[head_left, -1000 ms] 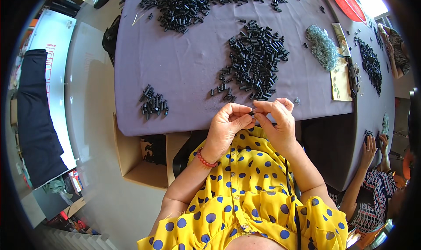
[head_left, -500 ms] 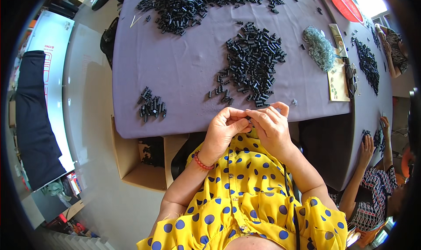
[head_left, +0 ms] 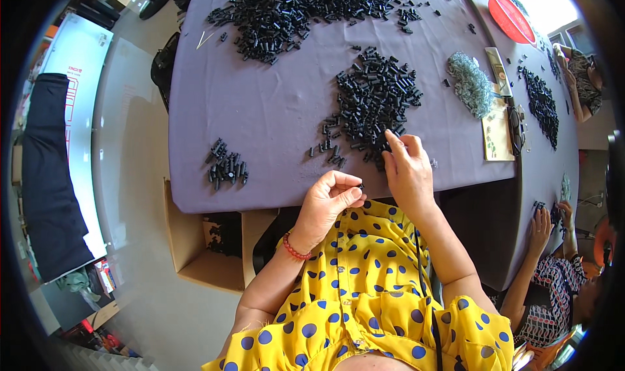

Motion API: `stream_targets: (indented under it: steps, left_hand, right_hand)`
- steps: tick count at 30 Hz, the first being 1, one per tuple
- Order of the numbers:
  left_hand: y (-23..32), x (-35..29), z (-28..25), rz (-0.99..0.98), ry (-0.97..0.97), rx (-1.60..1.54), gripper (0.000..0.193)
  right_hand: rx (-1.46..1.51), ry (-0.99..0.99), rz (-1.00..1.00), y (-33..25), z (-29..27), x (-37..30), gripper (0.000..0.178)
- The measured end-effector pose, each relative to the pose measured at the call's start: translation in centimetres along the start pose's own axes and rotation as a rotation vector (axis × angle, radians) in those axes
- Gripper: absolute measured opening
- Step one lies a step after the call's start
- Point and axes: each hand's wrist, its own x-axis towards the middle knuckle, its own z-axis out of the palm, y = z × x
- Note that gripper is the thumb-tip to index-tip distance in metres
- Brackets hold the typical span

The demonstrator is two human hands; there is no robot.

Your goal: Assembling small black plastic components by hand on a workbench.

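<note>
Containers: cardboard box (head_left: pixel 185 231) below surface's near L corner, open side up, dark pcs (head_left: pixel 224 235) inside, detail unclear. Red basket (head_left: pixel 512 16) by far R part of table (head_left: pixel 260 104); contents n/t (can't tell).

Around: large heap (head_left: pixel 293 10) of blk cylinders along far edge; mid heap (head_left: pixel 377 91) nearer, toward near edge; small cluster (head_left: pixel 228 166) at near L corner, pcs lying mixed ways. Grey-green tangle (head_left: pixel 470 84) R of mid heap, w/ yellow card (head_left: pixel 498 137) and glasses (head_left: pixel 517 130) just beyond, toward R edge.

Obstruction: R hand (head_left: pixel 410 172) covers near R end of mid heap; thumb & index apart, tips at the pcs, grip on one n/t.

L hand (head_left: pixel 331 198): thumb & index pinched on blk pc (head_left: pixel 362 186), just off near edge, approx. middle. Pc mostly hidden by fingertips; long axis & direction n/t.
</note>
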Motion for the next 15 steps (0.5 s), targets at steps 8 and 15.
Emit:
stream_targets:
  steps: [8, 15]
  left_hand:
    - [-0.2, 0.1, -0.2, -0.030, 0.014, -0.031, 0.016]
    - [-0.5, 0.2, -0.2, -0.006, -0.009, -0.020, 0.017]
  right_hand:
    - [0.231, -0.099, -0.130, -1.2, 1.6, 2.1, 0.040]
    - [0.077, -0.046, -0.364, 0.0, 1.4, 7.0, 0.056]
